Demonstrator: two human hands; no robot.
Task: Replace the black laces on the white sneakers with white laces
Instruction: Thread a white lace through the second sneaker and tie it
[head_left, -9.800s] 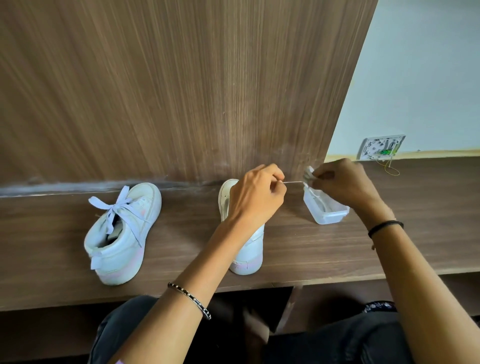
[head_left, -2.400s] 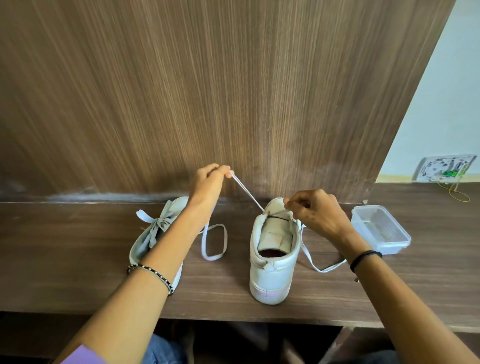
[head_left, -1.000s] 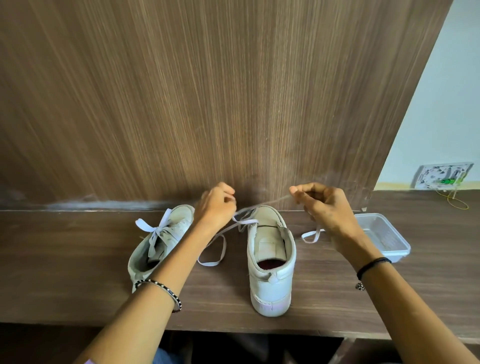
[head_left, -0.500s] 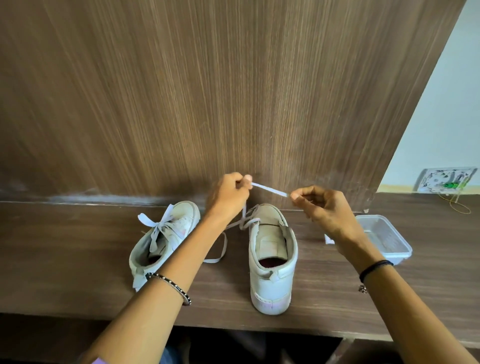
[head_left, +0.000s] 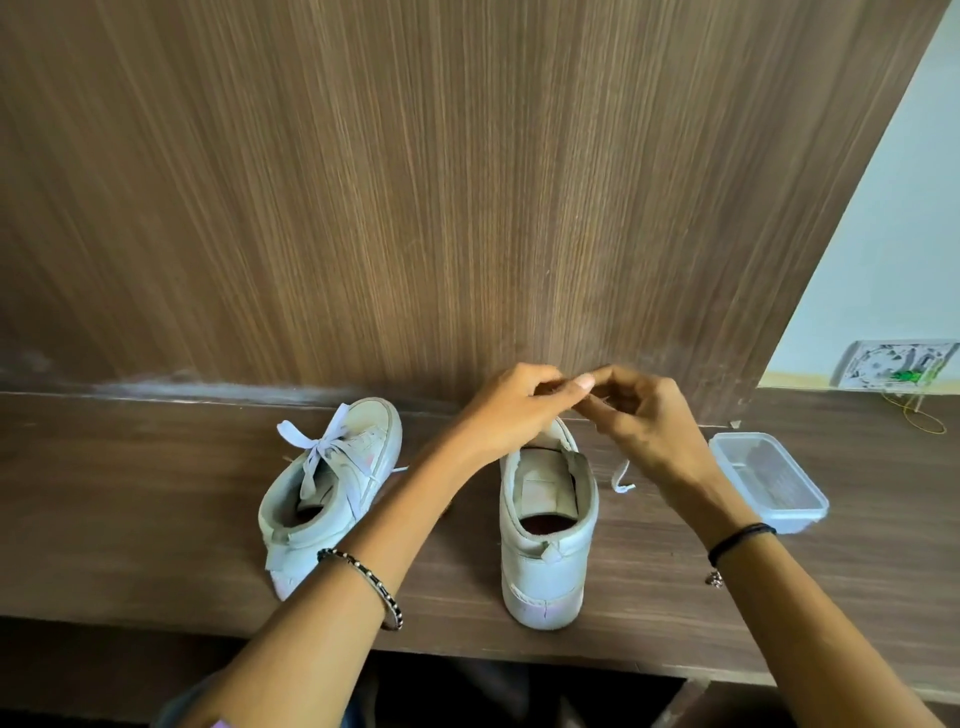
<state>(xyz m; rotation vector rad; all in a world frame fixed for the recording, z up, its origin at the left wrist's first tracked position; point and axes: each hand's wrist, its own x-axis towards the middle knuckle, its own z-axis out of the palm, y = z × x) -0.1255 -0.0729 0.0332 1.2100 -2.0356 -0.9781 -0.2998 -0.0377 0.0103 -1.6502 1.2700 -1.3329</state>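
Two white sneakers stand on the wooden shelf (head_left: 130, 493), toes toward the back panel. The left sneaker (head_left: 332, 488) carries a white lace tied in a bow. The right sneaker (head_left: 545, 530) has its tongue bare near the heel. My left hand (head_left: 514, 410) and my right hand (head_left: 639, 421) meet above its toe, fingertips touching, pinching the white lace (head_left: 621, 475) between them. A loose end of that lace hangs down below my right hand to the shelf. The lace over the toe is hidden by my hands.
A clear plastic container (head_left: 769, 480) sits on the shelf to the right of the right sneaker. The wooden back panel (head_left: 415, 208) rises just behind the shoes. A wall socket plate (head_left: 893, 371) with a yellow wire is at the far right.
My hands have come together over the right sneaker's toe; half a second ago they held the lace stretched between them, apart. The loop of lace beside the left hand is gone from view.
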